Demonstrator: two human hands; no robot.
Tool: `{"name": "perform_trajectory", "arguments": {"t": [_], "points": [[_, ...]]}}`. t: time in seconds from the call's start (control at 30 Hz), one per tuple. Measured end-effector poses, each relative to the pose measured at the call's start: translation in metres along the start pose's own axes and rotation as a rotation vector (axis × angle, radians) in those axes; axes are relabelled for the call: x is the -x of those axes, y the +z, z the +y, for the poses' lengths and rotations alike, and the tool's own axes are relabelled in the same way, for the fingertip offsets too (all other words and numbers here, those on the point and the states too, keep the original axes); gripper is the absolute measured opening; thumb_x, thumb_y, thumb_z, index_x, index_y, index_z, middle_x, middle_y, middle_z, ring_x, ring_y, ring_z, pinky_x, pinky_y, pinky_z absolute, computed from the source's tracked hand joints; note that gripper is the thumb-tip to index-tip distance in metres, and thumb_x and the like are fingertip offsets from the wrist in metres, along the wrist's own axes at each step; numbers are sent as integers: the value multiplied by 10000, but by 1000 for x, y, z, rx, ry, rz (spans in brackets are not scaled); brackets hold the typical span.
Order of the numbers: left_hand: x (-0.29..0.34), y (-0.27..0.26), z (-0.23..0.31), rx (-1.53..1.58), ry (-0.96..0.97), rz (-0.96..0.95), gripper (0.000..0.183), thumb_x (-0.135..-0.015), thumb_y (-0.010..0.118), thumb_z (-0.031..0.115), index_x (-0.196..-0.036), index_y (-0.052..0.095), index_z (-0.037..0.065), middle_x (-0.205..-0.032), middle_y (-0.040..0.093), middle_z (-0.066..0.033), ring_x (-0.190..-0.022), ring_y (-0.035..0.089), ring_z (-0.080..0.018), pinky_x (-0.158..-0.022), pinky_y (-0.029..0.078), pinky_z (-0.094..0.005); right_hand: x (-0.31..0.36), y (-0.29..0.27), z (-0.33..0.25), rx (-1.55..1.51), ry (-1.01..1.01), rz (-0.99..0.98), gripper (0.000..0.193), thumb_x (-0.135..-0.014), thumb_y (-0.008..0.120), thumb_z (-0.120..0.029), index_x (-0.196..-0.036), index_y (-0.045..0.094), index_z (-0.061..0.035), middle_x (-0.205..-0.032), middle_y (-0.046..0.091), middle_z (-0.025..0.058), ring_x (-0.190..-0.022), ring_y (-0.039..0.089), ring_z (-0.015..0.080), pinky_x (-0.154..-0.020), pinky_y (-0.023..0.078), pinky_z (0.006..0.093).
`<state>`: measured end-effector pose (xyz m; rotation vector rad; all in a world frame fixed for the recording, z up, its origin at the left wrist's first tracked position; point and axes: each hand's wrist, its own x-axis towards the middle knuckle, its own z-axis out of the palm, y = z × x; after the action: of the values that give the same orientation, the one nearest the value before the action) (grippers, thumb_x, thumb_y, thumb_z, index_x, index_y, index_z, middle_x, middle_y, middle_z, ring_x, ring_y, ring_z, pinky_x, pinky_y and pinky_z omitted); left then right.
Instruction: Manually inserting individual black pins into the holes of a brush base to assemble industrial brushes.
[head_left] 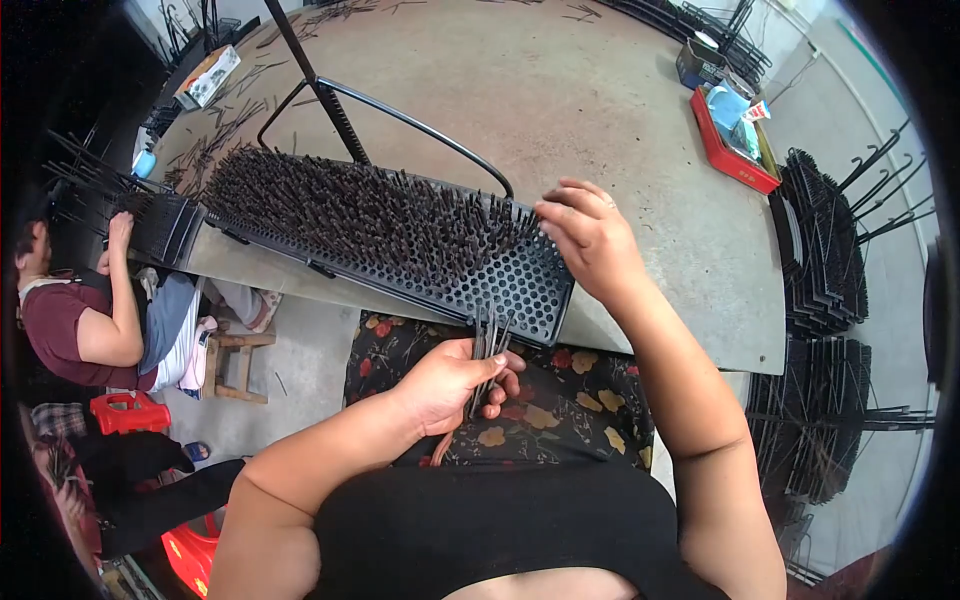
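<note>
My left hand (462,385) is closed around a bundle of thin dark rods (487,340), just below the near edge of a long black perforated tray (525,290). Many short dark rods (350,210) stand upright in the tray's holes, covering its left and middle parts; the holes toward the right end are bare. Over the tray's far right corner, my right hand (592,235) has its thumb and fingers pinched together at the last rods. What lies between those fingertips is too small to make out.
A black metal frame (420,125) rises behind the tray. Loose rods (225,135) litter the table's left side. A red crate (735,150) stands at right, beside stacked black racks (825,240). At left, a person (90,320) sits near a wooden stool (235,365).
</note>
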<state>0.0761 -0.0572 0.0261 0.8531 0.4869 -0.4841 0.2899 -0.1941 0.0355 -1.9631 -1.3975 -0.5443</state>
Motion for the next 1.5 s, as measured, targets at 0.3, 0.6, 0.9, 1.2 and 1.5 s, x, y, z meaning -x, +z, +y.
{"name": "perform_trajectory", "arguments": {"t": [0.3, 0.6, 0.9, 1.2, 1.5], "points": [[3, -2, 4, -30, -89, 33, 176, -989, 486, 179, -1021, 588, 38, -789, 568, -26, -594, 456, -81, -487, 381, -231, 5, 18, 78, -78, 842, -515, 202, -751, 727, -201, -860, 700, -32, -810, 690, 151, -782, 659, 291, -716, 520, 361], [1, -5, 8, -41, -115, 11, 155, -983, 500, 169, -999, 588, 41, -773, 548, -8, -585, 425, -61, -469, 347, -209, -34, 42, 99, 150, 401, -948, 223, -684, 652, -174, -810, 701, 3, -854, 666, 229, -825, 650, 380, -736, 514, 435], [2, -1, 13, -105, -34, 22, 193, -994, 482, 168, -1046, 577, 9, -787, 562, -30, -603, 454, -76, -469, 392, -223, -5, -27, 18, -443, 517, 410, 224, -873, 630, -5, -1094, 598, -19, -886, 690, 86, -759, 658, 129, -668, 537, 264], [-2, -7, 10, -97, -38, 12, 220, -987, 500, 182, -1078, 570, -5, -829, 556, -57, -636, 469, -102, -503, 405, -240, 23, 2, -6, -326, 312, 426, 215, -824, 664, 34, -1027, 619, -17, -886, 685, 103, -777, 673, 199, -706, 534, 289], [4, -10, 13, -112, 83, -4, 236, -991, 481, 171, -1124, 560, -8, -853, 584, -75, -675, 499, -116, -552, 443, -267, 23, -8, -30, -15, 328, 164, 229, -777, 708, -60, -1004, 681, -66, -938, 659, 111, -796, 626, 309, -735, 511, 378]]}}
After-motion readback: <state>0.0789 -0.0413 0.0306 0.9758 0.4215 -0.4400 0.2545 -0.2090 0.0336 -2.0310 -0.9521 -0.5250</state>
